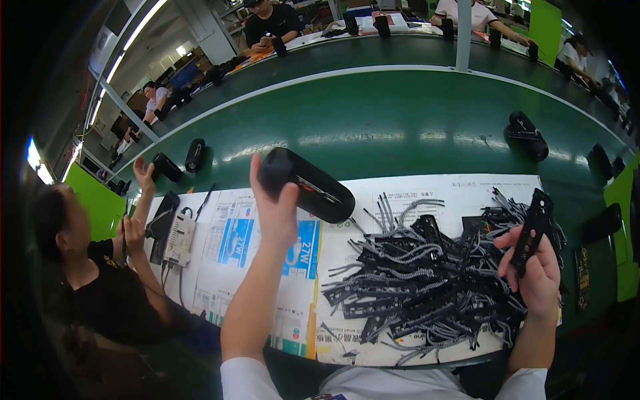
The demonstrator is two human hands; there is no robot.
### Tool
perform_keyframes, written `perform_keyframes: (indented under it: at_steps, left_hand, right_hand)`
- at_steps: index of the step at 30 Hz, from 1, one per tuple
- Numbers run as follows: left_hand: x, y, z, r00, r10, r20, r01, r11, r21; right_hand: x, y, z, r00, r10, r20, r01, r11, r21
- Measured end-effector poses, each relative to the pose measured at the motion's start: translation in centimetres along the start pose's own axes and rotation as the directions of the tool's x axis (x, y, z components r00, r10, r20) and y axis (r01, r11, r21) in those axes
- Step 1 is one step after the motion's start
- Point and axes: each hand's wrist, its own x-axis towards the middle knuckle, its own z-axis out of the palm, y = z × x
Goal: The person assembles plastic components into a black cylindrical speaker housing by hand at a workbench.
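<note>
My left hand [279,210] is closed around one end of a black cylindrical speaker [310,187], raised and tilted above the back edge of the cardboard sheet. My right hand [539,280] grips a narrow black plastic panel [535,227] with openings along it, held up at the right end of a heap. That heap [420,283] is made of similar black panels with grey braided cords, spread over the cardboard in front of me. My palm hides the lower part of the panel.
Printed cardboard [227,287] covers the bench. Behind it runs a green conveyor [400,107] carrying black cylinders [529,137]. At my left a co-worker [113,267] sits beside a pale box-shaped device [180,239] with cables. A white post [463,37] stands beyond; other people work across the line.
</note>
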Motion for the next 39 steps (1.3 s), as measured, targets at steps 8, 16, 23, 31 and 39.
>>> perform_keyframes:
  at_steps: [8, 16, 23, 31, 39]
  left_hand:
    - [-6.0, 3.6, -3.0, 0.998, -0.033, -0.046, 0.050, 0.892, 0.450]
    - [-11.3, 10.2, -4.4, 0.884, -0.457, -0.096, 0.075, -0.063, 0.995]
    - [-9.3, 9.7, -5.1, 0.792, -0.610, -0.032, 0.143, 0.134, 0.981]
    - [-5.8, 9.0, -5.2, 0.608, -0.790, -0.077, 0.198, 0.057, 0.979]
    - [-4.8, 8.2, -4.4, 0.545, -0.837, -0.056, 0.309, 0.139, 0.941]
  right_hand:
    - [-1.0, -0.9, 0.3, 0.998, -0.032, 0.055, 0.032, 0.999, -0.003]
    - [-1.2, -0.6, 0.1, 0.998, -0.029, 0.064, 0.032, 0.998, -0.053]
    - [-1.2, -0.3, 0.5, 0.996, 0.014, 0.087, -0.010, 0.999, -0.046]
    - [-1.1, -0.1, 1.2, 0.989, 0.068, 0.133, -0.069, 0.998, 0.005]
    - [-1.0, -0.1, 1.2, 0.986, 0.089, 0.141, -0.092, 0.996, 0.015]
